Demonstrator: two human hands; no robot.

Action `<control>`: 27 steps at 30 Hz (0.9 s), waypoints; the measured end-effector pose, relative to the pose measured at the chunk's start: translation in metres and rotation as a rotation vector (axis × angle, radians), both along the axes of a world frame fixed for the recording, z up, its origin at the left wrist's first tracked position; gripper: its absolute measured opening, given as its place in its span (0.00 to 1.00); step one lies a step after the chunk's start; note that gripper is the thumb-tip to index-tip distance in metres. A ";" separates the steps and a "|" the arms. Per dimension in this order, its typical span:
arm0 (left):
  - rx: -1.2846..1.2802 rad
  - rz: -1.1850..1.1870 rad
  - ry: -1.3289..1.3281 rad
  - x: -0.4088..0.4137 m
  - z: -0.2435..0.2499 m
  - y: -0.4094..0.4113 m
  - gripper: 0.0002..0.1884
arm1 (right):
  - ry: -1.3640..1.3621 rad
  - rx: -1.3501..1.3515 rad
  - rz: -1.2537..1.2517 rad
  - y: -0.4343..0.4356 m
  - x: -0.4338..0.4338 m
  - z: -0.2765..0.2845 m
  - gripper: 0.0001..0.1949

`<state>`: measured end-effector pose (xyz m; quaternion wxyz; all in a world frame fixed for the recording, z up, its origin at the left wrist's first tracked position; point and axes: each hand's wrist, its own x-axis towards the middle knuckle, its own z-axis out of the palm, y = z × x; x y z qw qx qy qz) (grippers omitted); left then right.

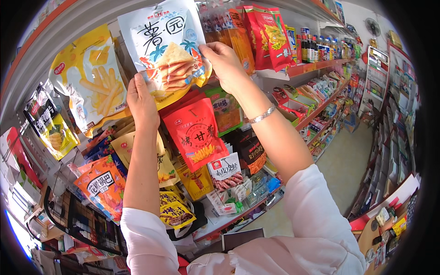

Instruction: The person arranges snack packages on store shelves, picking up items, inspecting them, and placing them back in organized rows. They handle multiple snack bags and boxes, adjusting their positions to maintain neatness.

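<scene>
A white and yellow snack bag (172, 65) with a picture of stacked crisps hangs at the front of the display, its top by a metal hook. My left hand (142, 103) grips its lower left edge, thumb on the front. On its right edge is my right hand (223, 63), with the thumb over the front and a silver bracelet on the wrist. Left of it hangs a larger yellow and white snack bag (99, 80). Below hang a red snack pouch (196, 134) and a green snack bag (225, 110).
Red pouches (273, 37) hang to the right, before a shelf of bottles (312, 48). Lower left are an orange snack bag (103, 185) and a black wire rack (86, 223). An aisle floor (343, 154) runs between the shelves and a rack (388, 151) at right.
</scene>
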<state>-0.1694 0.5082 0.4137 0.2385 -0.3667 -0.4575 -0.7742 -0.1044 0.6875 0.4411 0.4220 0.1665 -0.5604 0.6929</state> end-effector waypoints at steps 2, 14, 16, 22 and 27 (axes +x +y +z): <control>0.006 0.005 0.027 0.001 -0.002 -0.003 0.17 | -0.100 -0.005 0.030 -0.010 0.016 -0.005 0.14; -0.094 0.162 0.057 -0.004 -0.005 -0.009 0.17 | -0.060 0.499 -0.480 -0.002 0.025 -0.008 0.19; -0.100 0.175 0.067 -0.002 -0.006 -0.007 0.17 | -0.093 0.425 -0.368 0.002 0.023 -0.009 0.18; -0.091 0.186 0.117 0.001 -0.007 -0.003 0.17 | -0.153 0.108 0.088 0.007 0.016 -0.010 0.13; -0.110 0.429 0.239 0.008 -0.003 -0.002 0.17 | -0.109 0.361 -0.025 0.006 0.031 -0.028 0.11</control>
